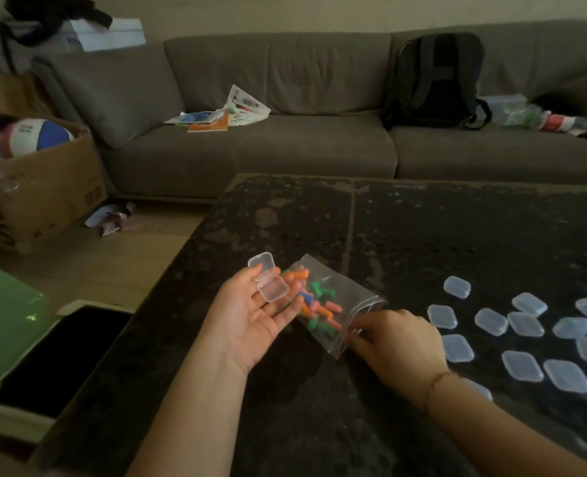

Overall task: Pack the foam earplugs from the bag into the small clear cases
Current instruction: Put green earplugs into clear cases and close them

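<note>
A clear zip bag [348,297] lies on the dark table [440,235], holding several orange, green, pink and blue foam earplugs [316,304]. My left hand [257,315] is palm up beside the bag, and an open small clear case [268,282] rests on its fingers, lid hinged back. My right hand [398,339] is at the bag's mouth, its fingertips pinched at the opening; I cannot tell if they hold an earplug. Several closed clear cases [522,325] lie spread on the table to the right.
A grey sofa [285,142] runs behind the table with papers [216,115] and a black backpack [436,80] on it. A cardboard box [33,180] with a ball stands on the floor at left. The table's left edge is near my left forearm.
</note>
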Available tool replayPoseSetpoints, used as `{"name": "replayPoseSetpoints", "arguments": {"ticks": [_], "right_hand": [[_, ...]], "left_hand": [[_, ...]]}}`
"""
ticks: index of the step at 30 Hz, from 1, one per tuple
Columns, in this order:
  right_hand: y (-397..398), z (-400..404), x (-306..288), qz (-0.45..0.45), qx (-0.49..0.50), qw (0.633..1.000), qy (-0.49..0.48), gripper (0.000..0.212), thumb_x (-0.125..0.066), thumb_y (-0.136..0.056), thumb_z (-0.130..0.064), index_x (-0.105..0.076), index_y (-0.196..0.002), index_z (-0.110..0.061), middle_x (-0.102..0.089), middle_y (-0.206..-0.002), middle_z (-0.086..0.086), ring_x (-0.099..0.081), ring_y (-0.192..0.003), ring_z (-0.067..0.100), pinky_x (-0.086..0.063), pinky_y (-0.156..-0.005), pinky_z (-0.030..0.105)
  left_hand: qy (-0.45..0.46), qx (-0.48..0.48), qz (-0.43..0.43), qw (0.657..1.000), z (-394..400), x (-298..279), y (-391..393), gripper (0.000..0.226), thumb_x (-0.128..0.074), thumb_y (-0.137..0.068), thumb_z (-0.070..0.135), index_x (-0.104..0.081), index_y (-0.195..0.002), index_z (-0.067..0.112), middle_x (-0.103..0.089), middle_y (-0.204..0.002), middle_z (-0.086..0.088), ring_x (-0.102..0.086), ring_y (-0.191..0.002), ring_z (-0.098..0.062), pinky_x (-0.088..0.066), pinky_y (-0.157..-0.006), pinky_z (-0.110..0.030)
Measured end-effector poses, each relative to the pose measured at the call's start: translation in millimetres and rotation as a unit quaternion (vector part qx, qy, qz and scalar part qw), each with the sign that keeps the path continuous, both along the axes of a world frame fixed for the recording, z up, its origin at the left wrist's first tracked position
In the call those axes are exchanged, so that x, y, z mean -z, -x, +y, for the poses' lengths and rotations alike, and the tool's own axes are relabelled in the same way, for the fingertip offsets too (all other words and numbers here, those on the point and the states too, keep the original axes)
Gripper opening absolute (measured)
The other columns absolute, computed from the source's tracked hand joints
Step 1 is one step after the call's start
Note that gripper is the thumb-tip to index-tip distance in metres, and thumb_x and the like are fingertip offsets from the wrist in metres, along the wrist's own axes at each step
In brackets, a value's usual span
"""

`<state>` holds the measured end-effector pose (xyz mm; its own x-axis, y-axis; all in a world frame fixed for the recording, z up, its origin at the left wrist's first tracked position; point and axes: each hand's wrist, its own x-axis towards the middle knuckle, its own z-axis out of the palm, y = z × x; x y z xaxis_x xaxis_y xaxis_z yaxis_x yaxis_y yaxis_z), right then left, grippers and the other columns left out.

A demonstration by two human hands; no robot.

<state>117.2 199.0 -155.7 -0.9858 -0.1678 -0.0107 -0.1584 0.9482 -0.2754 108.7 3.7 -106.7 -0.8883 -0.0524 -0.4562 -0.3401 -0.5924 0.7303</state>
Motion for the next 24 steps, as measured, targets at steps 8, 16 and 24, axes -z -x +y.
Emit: {"name": "replayPoseSetpoints", "arguments": {"ticks": [8,16,24], "right_hand": [[6.4,-27.3,-1.4,0.040,-0.033,0.998,-0.033,0.038,-0.044,-0.092,-0.061,-0.062,-0.118,-0.040,-0.066,-0.107,-0.013,-0.062,-0.088,0.005,-0.054,-0.074,0.023],[-0.1,-22.6,-3.5,0.066,-0.068,0.992,-0.085,0.037,-0.034,-0.097,-0.056,-0.061,-0.110,-0.033,-0.065,-0.099,-0.012,-0.061,-0.082,0.004,-0.049,-0.071,0.020],[-17.7,-8.4,-45.5,0.041,0.034,0.996,0.075,0.006,-0.059,-0.083,-0.054,-0.056,-0.079,-0.050,-0.058,-0.071,-0.020,-0.060,-0.064,-0.005,-0.054,-0.059,0.016]], "left_hand": [[-0.036,-0.023,-0.044,0.998,-1.0,-0.9,2.5,0.033,-0.055,-0.102,0.028,-0.066,-0.115,-0.001,-0.074,-0.110,-0.022,-0.074,-0.098,-0.031,-0.059,-0.085,-0.043],[-0.038,-0.015,-0.048,0.998,0.2,-1.1,0.0,0.037,-0.053,-0.103,0.032,-0.067,-0.114,0.000,-0.078,-0.100,-0.021,-0.074,-0.099,-0.032,-0.060,-0.082,-0.043],[-0.047,0.008,-0.053,0.997,11.9,1.5,-1.7,0.048,-0.052,-0.102,0.043,-0.071,-0.113,0.001,-0.074,-0.114,-0.024,-0.072,-0.106,-0.034,-0.061,-0.084,-0.043]]}}
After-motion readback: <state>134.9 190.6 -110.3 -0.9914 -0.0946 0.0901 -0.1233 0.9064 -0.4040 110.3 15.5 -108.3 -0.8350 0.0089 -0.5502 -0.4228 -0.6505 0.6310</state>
